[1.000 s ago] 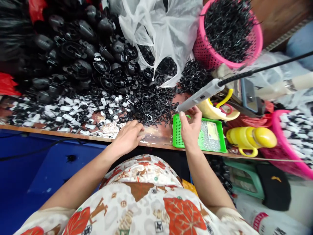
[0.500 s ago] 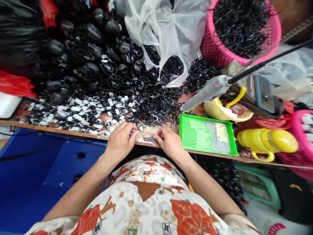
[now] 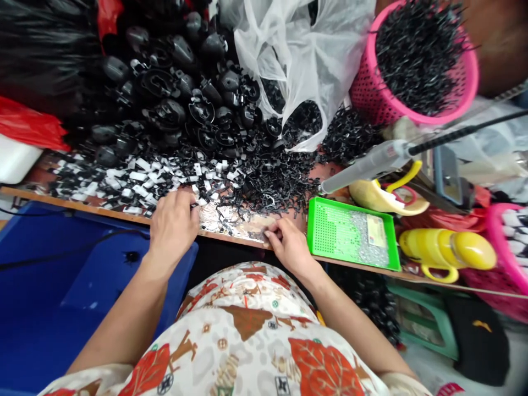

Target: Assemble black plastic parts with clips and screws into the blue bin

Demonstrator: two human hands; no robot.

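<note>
My left hand (image 3: 175, 223) rests at the near edge of a pile of small white-and-black plastic pieces (image 3: 140, 179). Its fingers are curled down and point away from me, and a dark bit shows beside the thumb. What those fingers hold is hidden. Over the table's front edge, my right hand (image 3: 289, 240) is closed in a pinch, thumb against fingertips. Anything between them is too small to name. Thin silvery-white slivers (image 3: 218, 217) lie between the two hands. Beyond them spreads a heap of small black plastic parts (image 3: 268, 179).
Right of my right hand is a green tray (image 3: 312, 225) of tiny clear pieces. An electric screwdriver (image 3: 367, 165) hangs above it. Black rounded housings (image 3: 165, 110), a plastic bag (image 3: 305, 49) and a pink basket (image 3: 371, 82) stand behind. A blue bin (image 3: 103, 286) sits below left.
My left hand has moved left, away from my right hand, to the white-and-black pieces. My right hand stays near the table edge, still pinched. The view has shifted slightly.
</note>
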